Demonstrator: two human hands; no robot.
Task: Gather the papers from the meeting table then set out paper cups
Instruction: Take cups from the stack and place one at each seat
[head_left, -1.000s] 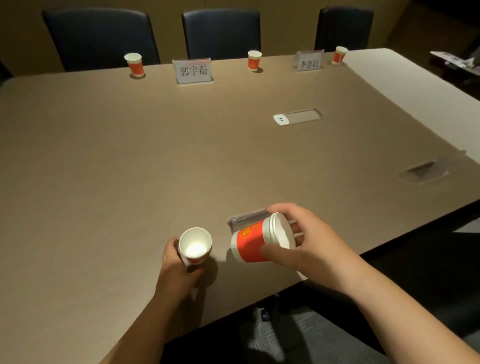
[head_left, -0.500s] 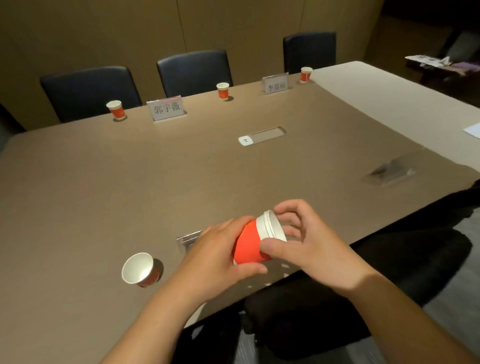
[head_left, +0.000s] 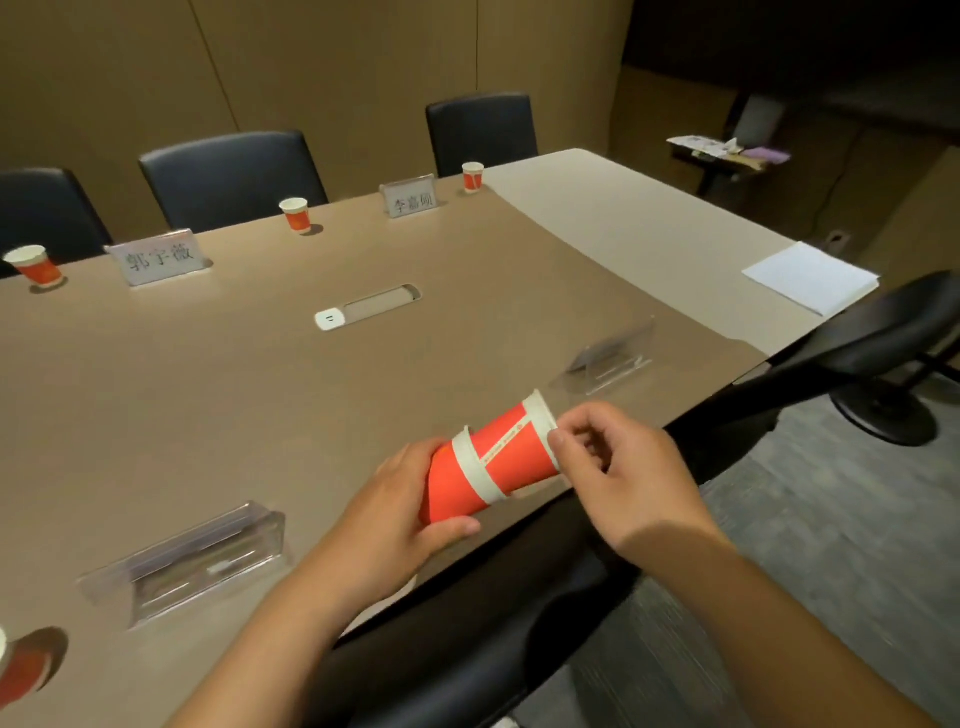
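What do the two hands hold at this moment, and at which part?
Both hold one stack of paper cups, lying sideways. The left hand wraps its bottom end; the right hand pinches the rim of the outermost cup at the open end.

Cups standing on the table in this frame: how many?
4. Three along the far edge: left, middle, right. One at the near-left corner, cut off by the frame. The stack in both hands is extra; more cups may sit out of view.
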